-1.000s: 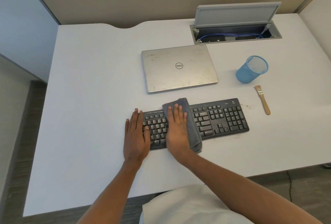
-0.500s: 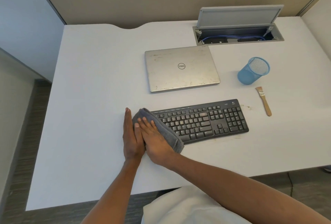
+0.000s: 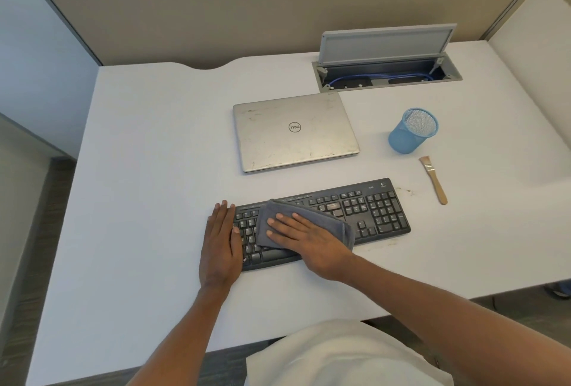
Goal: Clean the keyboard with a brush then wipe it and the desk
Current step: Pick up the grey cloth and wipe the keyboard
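Black keyboard (image 3: 364, 209), grey cloth (image 3: 327, 225), blue mesh cup (image 3: 412, 131), silver laptop (image 3: 295, 132), wood-tan brush (image 3: 434, 178).

white desk (image 3: 148, 169), keyboard (image 3: 377, 209), closed laptop (image 3: 293, 135) (scuffed), blue cup (image 3: 408, 135), brush (image 3: 434, 180)

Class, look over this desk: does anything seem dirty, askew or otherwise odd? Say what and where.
Brownish specks lie on the desk beside the keyboard, off its far right corner. The closed laptop has a smudged lid, and the cable hatch behind it stands open.
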`<state>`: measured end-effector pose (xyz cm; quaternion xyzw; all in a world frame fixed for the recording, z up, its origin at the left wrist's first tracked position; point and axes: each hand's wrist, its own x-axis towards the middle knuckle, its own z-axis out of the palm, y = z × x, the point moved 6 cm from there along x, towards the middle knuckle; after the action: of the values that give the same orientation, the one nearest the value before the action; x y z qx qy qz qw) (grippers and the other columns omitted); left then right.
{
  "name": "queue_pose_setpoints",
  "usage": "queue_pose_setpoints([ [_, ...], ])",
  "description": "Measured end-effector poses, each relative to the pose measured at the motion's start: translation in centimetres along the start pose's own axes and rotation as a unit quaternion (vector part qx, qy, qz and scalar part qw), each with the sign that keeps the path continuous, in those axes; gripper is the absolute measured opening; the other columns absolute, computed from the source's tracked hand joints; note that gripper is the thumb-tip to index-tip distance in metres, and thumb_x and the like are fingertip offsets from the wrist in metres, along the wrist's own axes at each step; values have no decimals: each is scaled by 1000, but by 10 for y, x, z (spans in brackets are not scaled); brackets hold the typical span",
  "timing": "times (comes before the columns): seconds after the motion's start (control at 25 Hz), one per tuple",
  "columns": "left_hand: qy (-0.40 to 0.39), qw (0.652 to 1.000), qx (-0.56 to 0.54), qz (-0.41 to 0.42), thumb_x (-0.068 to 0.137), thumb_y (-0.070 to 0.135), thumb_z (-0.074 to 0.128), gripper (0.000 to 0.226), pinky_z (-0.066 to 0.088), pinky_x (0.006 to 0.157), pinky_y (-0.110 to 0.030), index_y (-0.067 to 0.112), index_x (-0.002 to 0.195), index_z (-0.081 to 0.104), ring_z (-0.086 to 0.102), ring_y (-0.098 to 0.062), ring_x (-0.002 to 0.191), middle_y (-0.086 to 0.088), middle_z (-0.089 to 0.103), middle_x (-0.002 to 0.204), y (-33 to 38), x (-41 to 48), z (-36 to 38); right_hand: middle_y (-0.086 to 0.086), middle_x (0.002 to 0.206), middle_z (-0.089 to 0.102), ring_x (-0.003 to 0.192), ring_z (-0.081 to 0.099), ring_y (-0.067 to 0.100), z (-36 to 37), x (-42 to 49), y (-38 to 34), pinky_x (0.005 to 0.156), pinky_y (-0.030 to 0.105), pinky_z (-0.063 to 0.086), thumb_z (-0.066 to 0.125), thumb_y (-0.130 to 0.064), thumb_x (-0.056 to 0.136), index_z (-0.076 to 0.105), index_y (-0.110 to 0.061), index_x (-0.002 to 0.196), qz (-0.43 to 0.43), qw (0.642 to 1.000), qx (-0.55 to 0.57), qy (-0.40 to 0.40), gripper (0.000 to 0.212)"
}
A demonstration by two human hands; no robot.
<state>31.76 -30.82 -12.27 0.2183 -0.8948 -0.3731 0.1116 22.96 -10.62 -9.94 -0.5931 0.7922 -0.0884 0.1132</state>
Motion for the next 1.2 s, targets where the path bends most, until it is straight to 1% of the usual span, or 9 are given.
queue_pose_setpoints([
  [0.16,0,1000,-3,-15,110,35,27,58,24,131,-50,17,163,41,15,-4,162,9,30,173,1,-1,1,-6,172,-2,158,-9,12,-14,-29,45,130,39,2,48,12,88,10,-26,165,42,999,-18,-5,93],
  [0.36,-1,1000,-10,-22,110,38,26,59,24,131,-51,19,163,41,15,-4,162,10,30,173,-1,0,1,-8,172,-1,158,-7,12,-28,-61,93,129,38,4,48,9,90,8,-26,165,129,991,-28,6,92],
  [0.52,3,1000,-15,-23,109,33,28,57,24,131,-52,18,162,43,17,-3,161,10,31,172,-1,-1,1,-6,172,-1,159,-5,13,-35,-83,117,129,35,-1,51,7,89,9,-26,165,216,975,-28,30,93],
  [0.6,6,1000,-21,-21,109,32,29,57,24,131,-52,18,162,44,17,-4,161,9,32,172,-1,0,1,-2,173,-2,159,-7,15,-35,-94,124,129,34,-4,50,6,91,6,-27,165,289,956,-24,52,92],
  [0.72,11,1000,-19,-16,109,30,30,56,26,130,-52,17,161,44,18,-4,161,8,33,171,-1,0,1,9,172,-1,159,-5,24,-34,-107,129,129,39,0,49,8,90,9,-23,165,420,902,7,103,90],
  [0.8,16,1000,-14,-14,109,28,29,55,26,130,-52,18,161,45,19,-4,161,8,34,171,0,0,1,13,171,-4,159,-7,28,-30,-100,120,129,42,-2,50,7,90,8,-20,165,474,873,24,114,90],
  [0.88,15,1000,-15,-16,109,27,29,55,26,130,-52,18,161,45,19,-3,160,9,34,171,-1,0,2,15,171,-9,158,-11,29,-24,-84,105,128,42,-8,49,8,91,4,-18,165,515,847,54,118,91],
  [1.0,13,1000,-15,-19,109,28,29,55,26,130,-52,19,162,44,18,-2,160,10,33,171,-1,-1,2,15,170,-14,157,-15,30,-18,-51,76,126,42,-13,50,12,87,-2,-16,164,521,841,75,128,98],
  [1.2,17,1000,-19,-18,109,28,30,55,26,130,-51,18,161,45,19,-3,160,8,34,171,-1,0,2,12,169,-19,156,-21,28,-6,2,27,123,39,-20,49,19,84,-4,-19,164,462,871,111,127,103],
])
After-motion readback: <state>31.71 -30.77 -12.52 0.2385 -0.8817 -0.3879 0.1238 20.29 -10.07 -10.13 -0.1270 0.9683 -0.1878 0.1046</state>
